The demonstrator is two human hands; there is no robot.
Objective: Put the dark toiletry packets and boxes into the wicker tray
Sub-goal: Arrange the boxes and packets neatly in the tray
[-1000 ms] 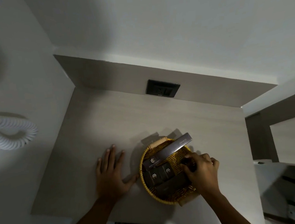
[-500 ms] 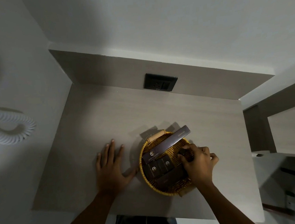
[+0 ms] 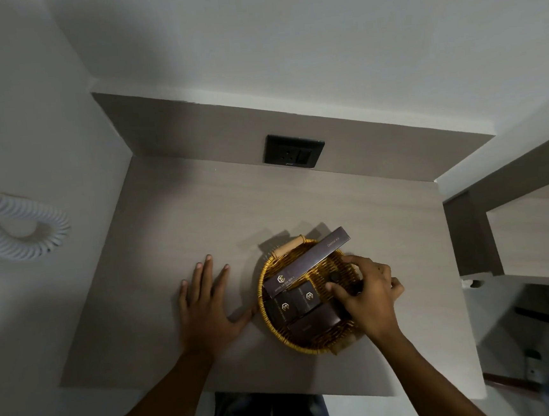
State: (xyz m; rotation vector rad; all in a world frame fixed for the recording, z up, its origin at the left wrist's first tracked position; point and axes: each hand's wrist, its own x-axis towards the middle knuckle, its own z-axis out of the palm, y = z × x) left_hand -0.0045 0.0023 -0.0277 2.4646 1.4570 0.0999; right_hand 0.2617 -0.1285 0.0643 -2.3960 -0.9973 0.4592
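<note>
My left hand (image 3: 205, 308) flat on the counter (image 3: 181, 216), fingers spread, thumb tip just beside the wicker tray (image 3: 265, 311). Right hand (image 3: 370, 294) over the tray's right side, fingers curled on a small dark item (image 3: 334, 277) inside; can't tell what it is. In the tray: flat dark packet (image 3: 313, 325) nearest me, two small dark boxes (image 3: 293, 302) behind it, long dental kit box (image 3: 307, 261) lying diagonally, far end sticking over the rim. Beyond, black wall socket (image 3: 293, 151).
</note>
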